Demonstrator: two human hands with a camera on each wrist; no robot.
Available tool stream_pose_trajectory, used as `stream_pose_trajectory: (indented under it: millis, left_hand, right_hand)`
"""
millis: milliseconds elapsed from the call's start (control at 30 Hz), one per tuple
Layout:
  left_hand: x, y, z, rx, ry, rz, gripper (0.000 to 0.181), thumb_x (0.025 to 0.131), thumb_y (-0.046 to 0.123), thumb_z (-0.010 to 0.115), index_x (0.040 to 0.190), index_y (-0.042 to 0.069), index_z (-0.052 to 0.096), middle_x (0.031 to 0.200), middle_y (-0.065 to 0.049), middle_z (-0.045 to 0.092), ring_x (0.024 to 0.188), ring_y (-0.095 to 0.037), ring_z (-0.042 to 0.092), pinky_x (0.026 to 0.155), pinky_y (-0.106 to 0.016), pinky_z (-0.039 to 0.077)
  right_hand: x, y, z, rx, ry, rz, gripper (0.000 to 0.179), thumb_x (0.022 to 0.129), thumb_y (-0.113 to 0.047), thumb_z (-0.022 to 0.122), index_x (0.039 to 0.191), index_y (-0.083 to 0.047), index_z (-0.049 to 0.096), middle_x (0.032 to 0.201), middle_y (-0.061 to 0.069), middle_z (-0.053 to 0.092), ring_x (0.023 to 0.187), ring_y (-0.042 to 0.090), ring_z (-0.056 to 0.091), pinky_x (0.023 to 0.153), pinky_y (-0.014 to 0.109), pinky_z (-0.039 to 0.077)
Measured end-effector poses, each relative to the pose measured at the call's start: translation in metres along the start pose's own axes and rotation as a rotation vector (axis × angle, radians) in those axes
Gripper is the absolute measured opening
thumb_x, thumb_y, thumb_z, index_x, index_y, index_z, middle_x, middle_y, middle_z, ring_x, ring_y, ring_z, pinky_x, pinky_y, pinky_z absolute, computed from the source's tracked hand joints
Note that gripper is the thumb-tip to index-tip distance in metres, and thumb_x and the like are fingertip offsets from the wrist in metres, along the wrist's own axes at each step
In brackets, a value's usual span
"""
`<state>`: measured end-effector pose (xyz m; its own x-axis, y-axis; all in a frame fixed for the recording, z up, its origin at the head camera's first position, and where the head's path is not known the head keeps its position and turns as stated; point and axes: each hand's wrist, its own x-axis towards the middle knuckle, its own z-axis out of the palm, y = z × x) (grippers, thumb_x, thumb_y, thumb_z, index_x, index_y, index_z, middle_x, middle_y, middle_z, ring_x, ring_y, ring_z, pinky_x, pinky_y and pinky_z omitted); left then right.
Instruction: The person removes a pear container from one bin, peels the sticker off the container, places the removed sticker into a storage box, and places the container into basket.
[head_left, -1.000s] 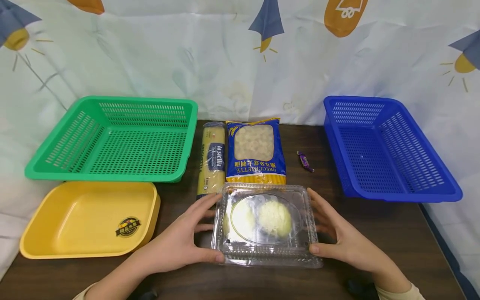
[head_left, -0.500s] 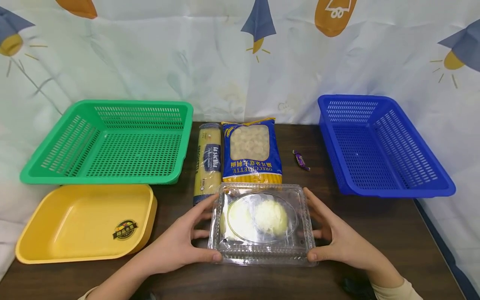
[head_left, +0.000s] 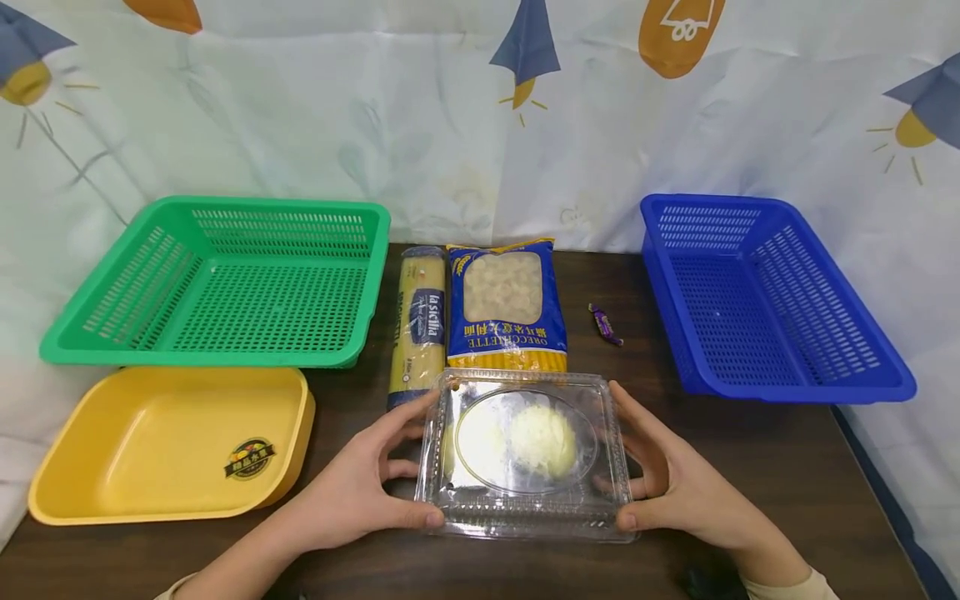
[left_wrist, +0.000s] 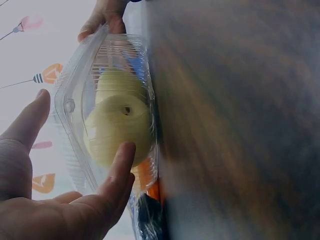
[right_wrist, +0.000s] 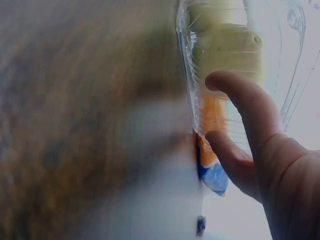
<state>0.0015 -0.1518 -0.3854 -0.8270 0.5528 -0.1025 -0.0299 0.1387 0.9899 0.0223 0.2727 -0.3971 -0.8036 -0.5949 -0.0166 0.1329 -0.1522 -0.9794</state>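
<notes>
A clear plastic clamshell container (head_left: pixel 525 512) lies in front of the person, with a few pale yellow-green round fruits (left_wrist: pixel 120 130) inside, showing through lid and walls. My left hand (head_left: pixel 360 479) holds its left side, thumb at the front corner and index finger reaching to the back one. On the opposite side my right hand (head_left: pixel 678 479) holds it the same way. Both wrist views show curved fingers against the ribbed side walls. Just behind the container lie a blue and yellow bag of orecchiette pasta (head_left: pixel 502 292) and a pack of spaghetti (head_left: pixel 420 333).
At the left, a green basket (head_left: pixel 217 354) stands behind a yellow basin (head_left: pixel 165 504). A blue basket (head_left: pixel 817 393) is at the right rear. Between it and the pasta lies a small purple wrapped candy (head_left: pixel 604 325). A patterned cloth (head_left: pixel 315 108) hangs along the back.
The head view shifts slightly. Both hands keep their hold on the container's sides, and its front edge now shows a little lower.
</notes>
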Motion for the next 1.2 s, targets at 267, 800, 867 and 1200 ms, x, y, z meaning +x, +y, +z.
stream_pose_trajectory:
  millis: [267, 800, 867, 1200]
  left_hand:
    - [0.0, 0.003, 0.0, 0.022, 0.025, 0.086, 0.119, 0.076, 0.012, 0.103, 0.173, 0.027, 0.035, 0.163, -0.012, 0.044, 0.14, -0.017, 0.055, 0.097, -0.039, 0.062]
    - [-0.002, 0.044, -0.018, 0.093, 0.072, 0.178, 0.114, 0.079, 0.005, 0.1, 0.171, 0.026, 0.038, 0.161, -0.006, 0.048, 0.139, -0.021, 0.054, 0.099, -0.037, 0.061]
    - [-0.003, 0.052, -0.024, 0.097, 0.08, 0.169, 0.113, 0.08, 0.003, 0.099, 0.172, 0.027, 0.037, 0.167, -0.003, 0.044, 0.141, -0.02, 0.053, 0.1, -0.035, 0.061]
    - [-0.005, 0.086, -0.061, 0.094, 0.113, 0.204, 0.109, 0.083, -0.015, 0.088, 0.173, 0.018, 0.036, 0.166, -0.013, 0.041, 0.145, -0.023, 0.05, 0.103, -0.027, 0.057]
  right_hand:
    - [0.001, -0.002, 0.0, 0.027, -0.004, -0.008, 0.127, 0.089, 0.009, 0.086, 0.178, -0.022, 0.0, 0.182, 0.013, -0.013, 0.162, 0.017, 0.029, 0.082, 0.064, 0.063]
    - [0.018, -0.04, 0.0, -0.077, 0.02, -0.056, 0.118, 0.093, -0.009, 0.087, 0.178, -0.023, 0.007, 0.183, 0.012, -0.007, 0.165, 0.025, 0.017, 0.085, 0.063, 0.063]
    - [0.025, -0.047, 0.0, -0.111, 0.028, -0.055, 0.118, 0.092, -0.012, 0.088, 0.178, -0.024, 0.009, 0.183, 0.009, -0.003, 0.165, 0.033, 0.013, 0.083, 0.062, 0.064]
    - [0.068, -0.08, 0.01, -0.238, 0.065, -0.1, 0.114, 0.089, -0.032, 0.092, 0.177, -0.028, 0.019, 0.181, 0.009, 0.017, 0.164, 0.037, 0.025, 0.08, 0.049, 0.067]
